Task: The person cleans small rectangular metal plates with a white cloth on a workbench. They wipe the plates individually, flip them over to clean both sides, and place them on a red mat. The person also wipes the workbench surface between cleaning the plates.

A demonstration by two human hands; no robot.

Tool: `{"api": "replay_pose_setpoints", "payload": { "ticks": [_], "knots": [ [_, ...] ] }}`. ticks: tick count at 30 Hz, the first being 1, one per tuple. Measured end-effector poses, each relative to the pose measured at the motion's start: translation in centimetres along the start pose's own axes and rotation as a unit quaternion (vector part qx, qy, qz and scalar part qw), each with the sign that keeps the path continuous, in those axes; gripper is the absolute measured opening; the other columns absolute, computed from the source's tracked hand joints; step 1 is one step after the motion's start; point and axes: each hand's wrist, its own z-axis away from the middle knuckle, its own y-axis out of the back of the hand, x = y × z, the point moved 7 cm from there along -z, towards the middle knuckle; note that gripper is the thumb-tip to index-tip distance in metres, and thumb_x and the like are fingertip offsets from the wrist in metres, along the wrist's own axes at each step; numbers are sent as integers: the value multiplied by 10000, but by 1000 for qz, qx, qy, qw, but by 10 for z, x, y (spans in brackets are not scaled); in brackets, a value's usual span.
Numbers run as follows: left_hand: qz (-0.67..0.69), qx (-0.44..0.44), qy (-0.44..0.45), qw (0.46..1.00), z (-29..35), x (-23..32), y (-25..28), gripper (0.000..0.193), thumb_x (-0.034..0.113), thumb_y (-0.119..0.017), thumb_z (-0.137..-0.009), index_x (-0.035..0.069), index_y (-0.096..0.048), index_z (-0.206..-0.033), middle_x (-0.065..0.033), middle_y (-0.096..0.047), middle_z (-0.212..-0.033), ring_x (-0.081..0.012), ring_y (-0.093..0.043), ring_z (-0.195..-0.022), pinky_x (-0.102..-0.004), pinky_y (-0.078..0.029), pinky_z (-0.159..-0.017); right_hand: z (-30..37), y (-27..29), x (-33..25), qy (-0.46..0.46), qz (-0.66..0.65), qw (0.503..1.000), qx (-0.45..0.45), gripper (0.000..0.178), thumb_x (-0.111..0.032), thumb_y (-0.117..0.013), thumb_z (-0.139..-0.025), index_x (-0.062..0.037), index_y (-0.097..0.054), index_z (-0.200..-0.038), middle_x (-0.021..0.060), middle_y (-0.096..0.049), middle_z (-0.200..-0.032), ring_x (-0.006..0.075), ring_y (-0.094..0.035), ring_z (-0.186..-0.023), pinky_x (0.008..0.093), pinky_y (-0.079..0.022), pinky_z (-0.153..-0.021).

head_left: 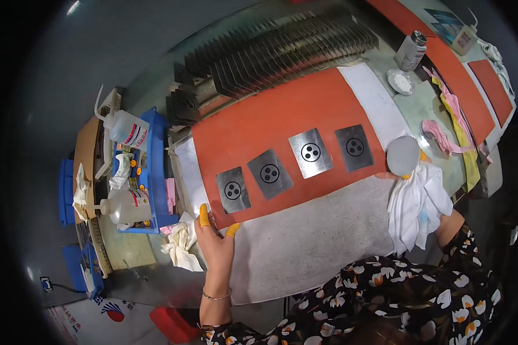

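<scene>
Several thin grey metal plates, one of them a bright plate (310, 153), lie in a slanting row on an orange mat (259, 115). Each bears a dark ring mark with three light dots. At the mat's lower left corner rests my left hand (216, 238), thumb and a finger spread, in yellow finger cots, holding nothing. My right hand (389, 174), mostly hidden, grips a white cloth (415, 201) at the mat's right edge. A round, flat grey disc (403, 156) sits at the top of that grip, between yellow-capped fingers; whether the cloth wraps it is hidden.
Dark racks (270, 57) of upright plates stand behind the mat. To the left, a blue tray (154, 172) holds squeeze bottles (129, 129) and orange bits. On the right are a metal-capped bottle (411, 50), a dish (400, 82) of white matter and pink cloth (443, 138).
</scene>
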Motion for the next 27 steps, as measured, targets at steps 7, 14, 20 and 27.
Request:
{"api": "replay_pose_setpoints", "payload": {
  "ticks": [7,14,20,27],
  "knots": [
    [-118,-34,-183,975,-19,72,3,777,208,-782,-606,-57,-386,-1219,-208,-433,-1185,-354,-426,-1071,-438,-320,-919,-27,-8,0,-14,-14,999,-34,302,-114,-542,-861,-12,-477,-1138,119,-569,-983,306,-621,-868,373,-543,-670],
    [-1,-192,-379,905,-34,256,-101,1006,355,-818,-533,-53,-302,-1294,-226,-317,-1336,-348,-291,-1247,-429,-205,-1040,45,23,-17,40,64,997,5,326,-118,-551,-853,-28,-457,-1151,125,-567,-972,327,-613,-901,390,-541,-709],
    [-132,-282,-343,886,-39,288,-171,1049,401,-803,-546,-29,-256,-1332,-193,-338,-1251,-298,-295,-1188,-410,-185,-1008,82,80,-29,125,-5,992,18,271,-77,-516,-859,-11,-462,-1116,145,-581,-950,312,-621,-868,349,-532,-739],
    [2,-127,-453,883,21,315,-123,661,315,-757,-559,57,-543,-1128,-100,-515,-1127,-273,-464,-1024,-374,-347,-840,70,105,-11,101,-134,985,29,251,-171,-505,-889,-33,-508,-1098,108,-593,-919,279,-621,-848,399,-525,-782]
  ]
}}
